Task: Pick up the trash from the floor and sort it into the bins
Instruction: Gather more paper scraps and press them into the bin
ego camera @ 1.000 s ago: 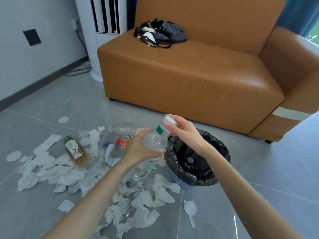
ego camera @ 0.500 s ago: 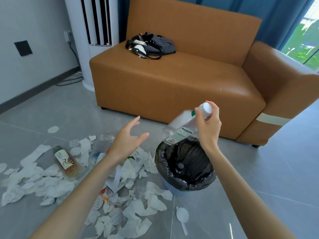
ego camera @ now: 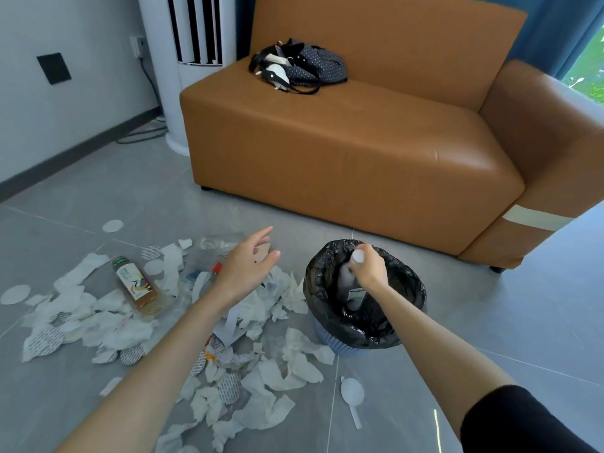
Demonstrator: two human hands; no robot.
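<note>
1. head view: the right hand (ego camera: 367, 268) grips the clear plastic bottle (ego camera: 345, 282) at its capped neck. the body hangs cap-up inside the black-lined bin (ego camera: 415, 289).
2. we judge the bottle light, thin-walled and slick, so the stiff neck is the sound hold.
3. the left hand (ego camera: 248, 266) hovers with fingers spread and holds nothing, above the paper scraps (ego camera: 294, 354).
4. the bin mouth is wide. the sofa (ego camera: 359, 152) stands behind it, so we judge the free room to be upward and toward us.

Soft, bright daylight comes from the window (ego camera: 588, 73), far behind the right hand (ego camera: 367, 271). Shadows are weak. The plastic bottle (ego camera: 345, 279) in this hand is a little motion-blurred, and straight lines bend near the edges of the view.
</note>
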